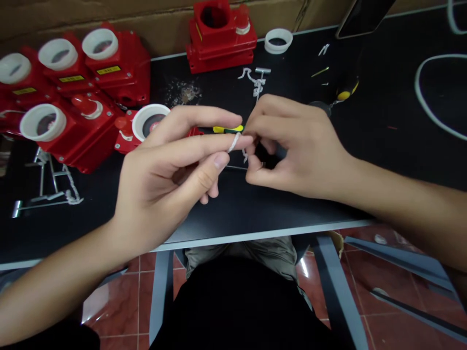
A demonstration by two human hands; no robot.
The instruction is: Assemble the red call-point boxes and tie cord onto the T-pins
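Landmark: open red housing [219, 56], one, at the back of the desk [299, 209], its round mouth uppermost, a red knob with a white collar beside it.

White cord [234, 142], one length: raised over the desk in front of the open red housing, looped round the index finger of the left hand [160, 165] near its tip. Left fingers: index extended, thumb tip close below; whether the thumb presses the cord cannot be told.

Right hand [295, 146], in front and to the right of the housing: fingers curled narrow, tips gathered at the left index fingertip; what lies between them is hidden.

Yellow-and-green item [228, 130]: in front of the housing, partly behind the hands.

T-shaped metal piece [261, 71] with white cord tied on: just in front of the housing, toward its right.

White ring [269, 47], loose: right of the housing.

Yellow-and-black handle [348, 91]: farther right and nearer.

White-ringed red housings [133, 68], four larger: grouped to the left.

Small red housing [126, 133], white-ringed: front left, partly covered by the left hand.

Metal rods [42, 177] with white cord: well to the left and nearer.
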